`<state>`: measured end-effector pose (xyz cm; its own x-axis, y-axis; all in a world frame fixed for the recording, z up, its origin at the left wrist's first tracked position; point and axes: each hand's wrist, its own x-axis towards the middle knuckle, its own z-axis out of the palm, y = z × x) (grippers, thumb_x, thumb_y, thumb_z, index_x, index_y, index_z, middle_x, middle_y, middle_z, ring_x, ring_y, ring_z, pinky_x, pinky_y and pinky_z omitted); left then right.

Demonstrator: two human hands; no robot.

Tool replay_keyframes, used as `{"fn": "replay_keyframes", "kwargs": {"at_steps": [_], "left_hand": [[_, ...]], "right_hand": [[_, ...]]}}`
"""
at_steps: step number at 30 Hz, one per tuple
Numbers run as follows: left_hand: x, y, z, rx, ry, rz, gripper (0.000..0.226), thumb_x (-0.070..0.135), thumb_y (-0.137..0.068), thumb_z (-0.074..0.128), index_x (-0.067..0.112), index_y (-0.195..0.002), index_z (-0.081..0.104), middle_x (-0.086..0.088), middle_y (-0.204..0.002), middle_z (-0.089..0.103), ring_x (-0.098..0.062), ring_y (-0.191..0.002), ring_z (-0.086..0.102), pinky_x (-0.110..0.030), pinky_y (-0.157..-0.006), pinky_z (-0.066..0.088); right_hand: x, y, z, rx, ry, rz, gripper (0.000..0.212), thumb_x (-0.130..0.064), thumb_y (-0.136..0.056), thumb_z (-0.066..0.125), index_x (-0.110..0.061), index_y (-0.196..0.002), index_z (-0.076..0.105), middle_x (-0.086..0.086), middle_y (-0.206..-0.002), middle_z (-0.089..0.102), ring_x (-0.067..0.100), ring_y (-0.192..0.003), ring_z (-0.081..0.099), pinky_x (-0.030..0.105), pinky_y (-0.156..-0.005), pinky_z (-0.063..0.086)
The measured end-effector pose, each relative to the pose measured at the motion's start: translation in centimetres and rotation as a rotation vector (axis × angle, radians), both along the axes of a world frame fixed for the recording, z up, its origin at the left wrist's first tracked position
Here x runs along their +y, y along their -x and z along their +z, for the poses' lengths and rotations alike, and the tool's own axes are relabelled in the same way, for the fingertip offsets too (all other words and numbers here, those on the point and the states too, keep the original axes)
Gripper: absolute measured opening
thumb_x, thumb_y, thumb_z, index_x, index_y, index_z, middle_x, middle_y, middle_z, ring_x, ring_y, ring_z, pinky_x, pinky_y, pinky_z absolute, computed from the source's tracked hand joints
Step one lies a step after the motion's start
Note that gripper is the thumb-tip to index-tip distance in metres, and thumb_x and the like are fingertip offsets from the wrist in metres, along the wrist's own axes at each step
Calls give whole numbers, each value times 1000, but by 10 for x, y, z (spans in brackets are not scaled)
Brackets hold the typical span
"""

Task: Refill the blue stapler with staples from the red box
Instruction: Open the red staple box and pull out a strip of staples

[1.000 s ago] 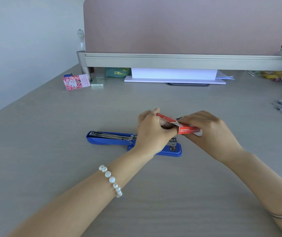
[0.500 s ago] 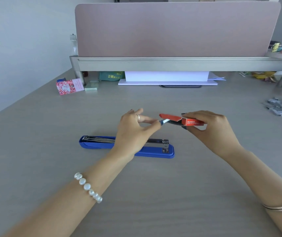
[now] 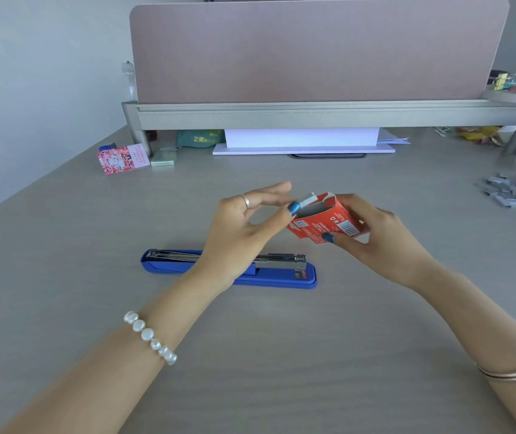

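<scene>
We hold the small red cardboard staple box in our right hand, thumb under its printed face and fingers wrapped behind it, tilted so its open mouth faces our left hand. That tilt makes sense: it presents the contents sideways, where the other hand can reach in without anything spilling onto the desk.

Our left thumb and forefinger pinch the end of a short silver strip of staples that sticks out of the box mouth; the remaining fingers are spread loose and clear of it. We cannot tell how much of the strip is still inside the box.

The long blue plastic stapler lies flat on the grey wood-grain desk just below and in front of our hands, its top swung open so the metal magazine channel faces up. Our left wrist crosses over its middle without seeming to touch it. It lies close so that the strip has only a short way to travel.

We judge the refill to be at its midpoint: the strip is being drawn, not yet laid in the channel. The next move calls for keeping the strip straight and legs-down, since a brittle strip may snap if bent.

A scatter of loose grey staple strips lies well apart at the desk's right edge.
</scene>
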<state>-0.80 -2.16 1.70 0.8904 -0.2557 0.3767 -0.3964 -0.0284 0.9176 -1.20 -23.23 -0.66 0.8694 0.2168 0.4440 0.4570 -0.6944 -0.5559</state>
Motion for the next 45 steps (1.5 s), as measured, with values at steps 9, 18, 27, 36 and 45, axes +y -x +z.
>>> {"fn": "replay_keyframes", "kwargs": {"at_steps": [9, 18, 27, 36, 45], "left_hand": [[-8, -1, -4, -68, -60, -13, 21, 34, -79, 57, 24, -97, 60, 10, -102, 66, -13, -105, 62, -18, -76, 54], [-9, -6, -8, -54, 46, 51, 16, 23, -89, 52, 16, -103, 57, 6, -99, 67, 3, -92, 63, -10, -63, 49], [-23, -15, -16, -115, -19, 204, 7, 29, -89, 53, 28, -96, 52, 8, -87, 68, -8, -86, 68, -20, -70, 56], [-22, -21, -23, -226, -131, 294, 20, 27, -88, 55, 15, -104, 58, 9, -84, 63, -3, -78, 64, -12, -66, 52], [-23, -21, -23, -243, -168, 288, 21, 28, -88, 57, 16, -104, 59, 8, -85, 64, 5, -76, 62, -8, -67, 49]], "right_hand": [[15, 9, 6, 58, -159, 148, 74, -21, -82, 59, -66, -122, 16, -27, -110, 41, -3, -100, 55, 8, -62, 49], [21, 15, 8, 90, -262, 182, 45, -37, -70, 61, -52, -104, 36, -15, -113, 48, 2, -101, 57, 18, -66, 56], [26, 11, 7, 1, -266, 127, 12, -40, -83, 45, -37, -90, 36, -8, -84, 60, 0, -79, 61, 11, -54, 45], [28, 9, 6, -92, -297, 70, 21, -42, -80, 48, -28, -95, 49, -5, -80, 64, 4, -88, 63, 13, -57, 52], [30, 8, 10, -104, -366, 27, 3, -38, -82, 51, -38, -84, 52, -9, -86, 64, 12, -81, 64, 28, -61, 55]]}}
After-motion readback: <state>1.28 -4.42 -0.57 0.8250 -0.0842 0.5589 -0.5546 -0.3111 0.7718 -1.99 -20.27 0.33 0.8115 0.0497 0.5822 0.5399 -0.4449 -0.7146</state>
